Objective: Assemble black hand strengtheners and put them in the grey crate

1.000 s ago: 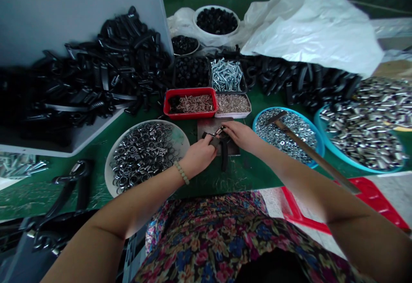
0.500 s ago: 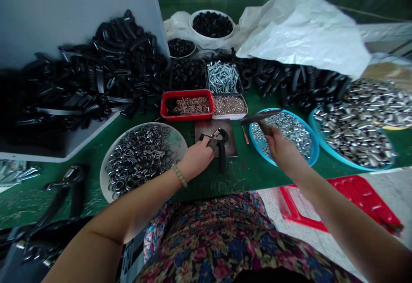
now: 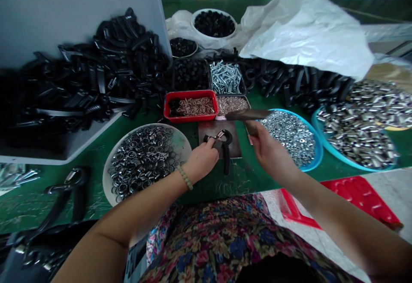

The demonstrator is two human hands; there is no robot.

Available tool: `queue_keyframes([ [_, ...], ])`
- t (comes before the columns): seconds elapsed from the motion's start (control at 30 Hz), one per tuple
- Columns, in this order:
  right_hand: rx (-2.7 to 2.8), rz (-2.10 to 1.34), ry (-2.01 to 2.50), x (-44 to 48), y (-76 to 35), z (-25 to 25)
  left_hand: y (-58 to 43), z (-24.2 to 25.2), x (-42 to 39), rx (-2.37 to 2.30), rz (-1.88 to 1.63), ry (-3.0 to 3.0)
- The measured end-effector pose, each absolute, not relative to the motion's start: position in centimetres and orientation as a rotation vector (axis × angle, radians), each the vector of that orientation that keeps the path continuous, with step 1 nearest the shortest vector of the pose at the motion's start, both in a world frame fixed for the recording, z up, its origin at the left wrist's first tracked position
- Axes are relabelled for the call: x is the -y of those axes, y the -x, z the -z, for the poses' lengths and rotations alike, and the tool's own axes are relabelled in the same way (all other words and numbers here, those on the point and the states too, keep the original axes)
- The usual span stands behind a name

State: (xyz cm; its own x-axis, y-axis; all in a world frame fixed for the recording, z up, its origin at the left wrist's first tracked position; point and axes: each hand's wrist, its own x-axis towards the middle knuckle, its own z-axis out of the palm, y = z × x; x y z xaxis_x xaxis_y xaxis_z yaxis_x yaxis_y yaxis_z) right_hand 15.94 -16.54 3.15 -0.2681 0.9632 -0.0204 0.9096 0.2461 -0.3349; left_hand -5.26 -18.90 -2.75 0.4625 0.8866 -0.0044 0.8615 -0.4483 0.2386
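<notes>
My left hand is closed on a black hand-grip part with a small metal piece at its top. It presses that part down on a dark metal plate on the green table. My right hand is wrapped round the handle of a hammer. The hammer's metal head hangs level above the plate, just right of the part and not touching it.
A white bowl of metal rings sits left of the plate. Behind it are a red tray of pins and trays of screws. Blue bowls of nuts and metal sleeves stand right. Black handles are heaped at left.
My right hand left the part, took the hammer from the blue bowl of nuts, and has brought it left over the plate. My left hand stayed on the part.
</notes>
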Motion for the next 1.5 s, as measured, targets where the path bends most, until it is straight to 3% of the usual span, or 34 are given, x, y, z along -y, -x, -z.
queue_keyframes([
  [0.37,2.387,-0.529,1.725,17.2,-16.1,-3.1,5.3,2.2,19.5,-1.568,-0.178,-2.408],
  [0.57,2.379,-0.494,1.687,19.4,-15.7,-2.9,7.0,-2.8,12.7,-1.843,-0.671,-2.250],
  [0.67,2.478,-0.516,1.693,19.4,-15.5,-2.6,4.6,-3.2,6.1,-1.710,-0.501,-2.494],
  [0.87,2.044,-0.337,1.711,19.6,-17.6,-3.0,-0.1,-0.6,-0.1,-1.647,-0.133,-2.606],
  [1.13,1.920,-0.408,1.768,20.0,-18.9,-1.1,0.5,-0.4,0.2,-1.662,-0.383,-2.432],
  [1.27,1.901,-0.437,1.765,20.0,-18.9,-1.0,0.8,-1.2,1.0,-1.569,-0.667,-2.257],
  [1.5,1.871,-0.475,1.785,20.3,-19.4,-0.5,3.8,-1.3,9.0,-1.371,-0.770,-1.967],
])
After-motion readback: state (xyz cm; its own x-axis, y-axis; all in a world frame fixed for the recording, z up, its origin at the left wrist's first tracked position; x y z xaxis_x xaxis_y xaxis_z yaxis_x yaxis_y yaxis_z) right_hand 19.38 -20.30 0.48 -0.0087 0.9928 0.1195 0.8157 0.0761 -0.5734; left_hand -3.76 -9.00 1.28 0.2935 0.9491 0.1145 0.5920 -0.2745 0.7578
